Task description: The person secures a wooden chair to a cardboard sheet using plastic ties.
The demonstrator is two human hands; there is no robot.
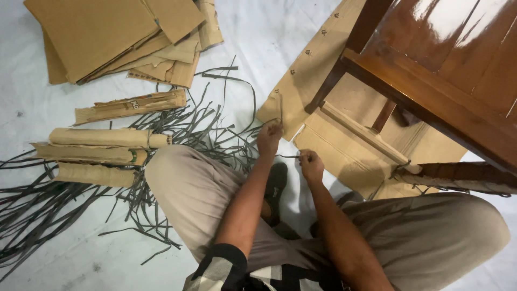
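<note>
Cardboard lies on almost every side of the seated person. A loose stack of flat cardboard sheets fills the upper left corner, and below it lie several rolled cardboard bundles, side by side and tied around with strip. Dark, thin strips sprawl in a tangled spread from the left edge across the white floor covering to the person's left knee. The barest stretches of floor are the band between the stack and the chair at top centre, and the lower left corner below the strips.

On the right a dark wooden chair takes up the upper corner; its leg comes down just above the hands, and more flattened cardboard is spread under it. A long rolled cardboard bundle lies across that sheet, bound at its right end. The hands work in a narrow pocket between the chair leg, the cardboard edge and the person's own bent knees.

The left hand is closed in a pinch, holding a narrow cardboard piece that stands upright against the edge of the sheet. The right hand sits just below and to the right of it, fingers curled tight around the end of a thin dark strip that runs leftwards toward the left wrist. The two hands are near each other but apart.
</note>
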